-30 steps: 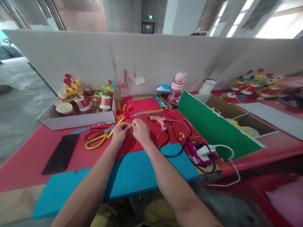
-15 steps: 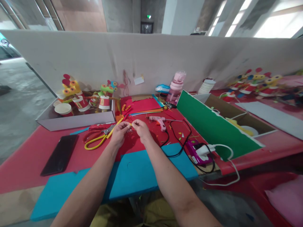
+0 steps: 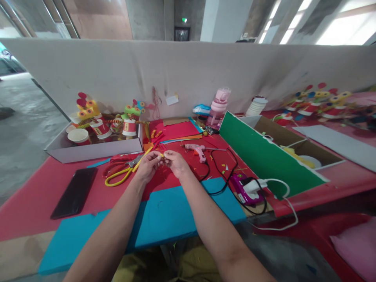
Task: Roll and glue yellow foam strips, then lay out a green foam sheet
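Note:
Both hands meet over the red tabletop (image 3: 117, 197), fingertips close together. My left hand (image 3: 149, 162) pinches a small yellow piece (image 3: 161, 155), and my right hand (image 3: 174, 161) grips its other side; most of the piece is hidden by the fingers. Just left of my left hand lie yellow-handled scissors (image 3: 119, 177) beside a yellow strip (image 3: 143, 157). A pink glue gun (image 3: 198, 150) lies to the right of my right hand, its black cord trailing on the table.
Blue foam sheet (image 3: 167, 213) lines the front edge. A black phone (image 3: 75, 193) and a box of paper-cup figures (image 3: 96, 152) are left. Right are a purple power strip (image 3: 245, 190), cables and a green-sided box (image 3: 264, 156). Behind stands a pink bottle (image 3: 219, 105).
The fingers of my right hand have shifted slightly around the yellow piece, with more of them curled into view beneath it. The things on the table have stayed in place.

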Demonstrator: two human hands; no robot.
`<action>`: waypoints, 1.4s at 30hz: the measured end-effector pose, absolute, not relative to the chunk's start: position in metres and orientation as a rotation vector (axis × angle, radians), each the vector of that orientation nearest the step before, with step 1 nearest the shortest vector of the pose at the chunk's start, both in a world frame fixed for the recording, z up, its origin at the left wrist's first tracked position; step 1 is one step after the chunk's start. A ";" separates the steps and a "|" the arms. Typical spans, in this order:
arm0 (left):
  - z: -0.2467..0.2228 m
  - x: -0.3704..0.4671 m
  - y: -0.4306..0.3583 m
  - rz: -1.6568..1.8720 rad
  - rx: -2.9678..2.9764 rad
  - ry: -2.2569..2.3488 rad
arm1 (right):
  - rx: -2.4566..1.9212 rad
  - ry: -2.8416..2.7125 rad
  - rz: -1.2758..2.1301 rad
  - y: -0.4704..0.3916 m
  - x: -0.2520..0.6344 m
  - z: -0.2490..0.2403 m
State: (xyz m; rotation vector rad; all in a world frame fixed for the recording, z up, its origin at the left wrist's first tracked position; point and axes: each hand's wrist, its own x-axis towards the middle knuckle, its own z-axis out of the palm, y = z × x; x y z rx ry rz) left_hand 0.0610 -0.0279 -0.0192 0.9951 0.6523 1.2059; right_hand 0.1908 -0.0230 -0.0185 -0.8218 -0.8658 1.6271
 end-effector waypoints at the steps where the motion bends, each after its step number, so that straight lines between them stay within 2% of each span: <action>1: -0.018 0.061 -0.028 1.201 0.998 0.654 | -0.816 -0.854 1.640 -0.023 0.191 -0.019; 24: -0.019 0.051 -0.025 1.174 1.009 0.595 | -0.724 -0.615 1.819 -0.024 0.200 -0.011; 36: -0.008 0.022 -0.016 1.345 0.799 0.551 | -0.743 -0.653 1.662 -0.019 0.229 0.003; 42: -0.009 0.011 -0.012 1.458 0.733 0.587 | -0.965 -0.832 1.268 -0.010 0.239 -0.013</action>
